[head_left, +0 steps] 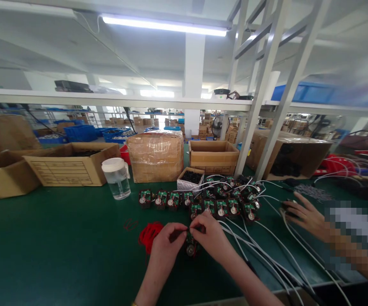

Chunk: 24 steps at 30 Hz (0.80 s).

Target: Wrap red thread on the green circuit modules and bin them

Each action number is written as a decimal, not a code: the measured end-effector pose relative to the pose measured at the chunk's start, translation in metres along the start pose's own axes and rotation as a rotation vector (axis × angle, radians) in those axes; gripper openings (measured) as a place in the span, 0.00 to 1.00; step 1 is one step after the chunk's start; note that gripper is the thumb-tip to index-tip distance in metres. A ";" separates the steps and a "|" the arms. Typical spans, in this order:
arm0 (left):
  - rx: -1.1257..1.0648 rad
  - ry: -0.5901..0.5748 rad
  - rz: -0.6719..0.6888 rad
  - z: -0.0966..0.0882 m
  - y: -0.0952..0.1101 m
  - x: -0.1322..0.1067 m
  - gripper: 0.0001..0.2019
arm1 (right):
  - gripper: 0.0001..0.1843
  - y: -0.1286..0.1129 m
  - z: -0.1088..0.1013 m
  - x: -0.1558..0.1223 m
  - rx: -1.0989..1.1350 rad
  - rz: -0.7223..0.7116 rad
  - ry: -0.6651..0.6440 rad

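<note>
My left hand [169,241] and my right hand [210,234] meet at the fingertips, thumb and forefinger pinched on each. Whatever they pinch is too small to make out. Just beneath them on the green table lies a small black unit with a green circuit board and a round metal part [190,249], partly covered by my fingers. A bundle of red wires [150,236] lies against the left side of my left hand. Beyond my hands, several similar circuit-board units [221,208] stand in rows, some with white cables attached.
A co-worker's hand [307,216] touches a dark part at the right. White cables [260,250] run to the table's front edge. Behind the units are a small box of black parts [190,185], cardboard boxes [155,157] and a clear lidded jug [117,180]. Shelf posts [275,89] rise at the right.
</note>
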State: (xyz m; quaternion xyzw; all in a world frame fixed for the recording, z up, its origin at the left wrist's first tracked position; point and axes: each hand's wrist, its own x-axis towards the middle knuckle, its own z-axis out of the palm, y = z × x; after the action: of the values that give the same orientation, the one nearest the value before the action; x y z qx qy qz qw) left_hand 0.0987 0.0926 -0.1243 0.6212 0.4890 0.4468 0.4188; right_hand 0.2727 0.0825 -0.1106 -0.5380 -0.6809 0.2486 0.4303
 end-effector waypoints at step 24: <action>-0.062 -0.068 -0.097 -0.002 -0.025 -0.025 0.15 | 0.26 0.027 0.007 -0.043 0.103 0.026 0.065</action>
State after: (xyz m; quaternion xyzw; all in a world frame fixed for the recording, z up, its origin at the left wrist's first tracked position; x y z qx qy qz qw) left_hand 0.0878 0.0723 -0.1513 0.5983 0.4899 0.4194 0.4755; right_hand 0.2830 0.0508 -0.1488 -0.5318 -0.6456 0.2714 0.4762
